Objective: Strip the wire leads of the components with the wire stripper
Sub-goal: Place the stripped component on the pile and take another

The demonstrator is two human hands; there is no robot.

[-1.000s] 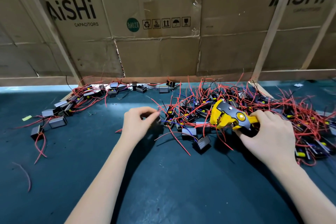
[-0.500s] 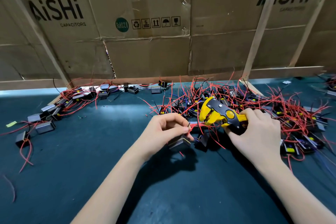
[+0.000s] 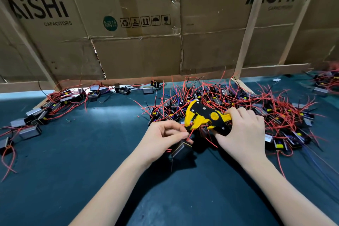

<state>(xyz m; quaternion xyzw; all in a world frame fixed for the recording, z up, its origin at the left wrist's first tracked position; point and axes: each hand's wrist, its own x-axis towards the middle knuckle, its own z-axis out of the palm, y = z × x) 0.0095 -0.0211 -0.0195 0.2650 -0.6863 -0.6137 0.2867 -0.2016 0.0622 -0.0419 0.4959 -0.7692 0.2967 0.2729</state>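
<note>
The stripper (image 3: 205, 118) is the thing to look at — it is yellow and black, and its mouth points toward the left hand (image 3: 161, 137). The right hand (image 3: 242, 134) is wrapped tight around its handles, just right of the mouth, so it can squeeze when the wire is in.

The left hand sits just left of the stripper. Its thumb and fingers pinch a red wire (image 3: 190, 132) and poke the tip up into the stripper's mouth. Pinching close to the tip keeps the thin wire from bending away. The part (image 3: 180, 149) (a small grey-black box) hangs from that wire, just below the stripper's mouth and under the left fingers, so it stays out of the way.

Behind the stripper and to its right lies the big pile (image 3: 266, 108) of parts with red wires — close, so the next one is easy to grab. Far left of the stripper lies a smaller row (image 3: 60, 101); I think those may be done, but I cannot tell.

The wire looks not yet stripped; the squeeze comes next, I guess.
</note>
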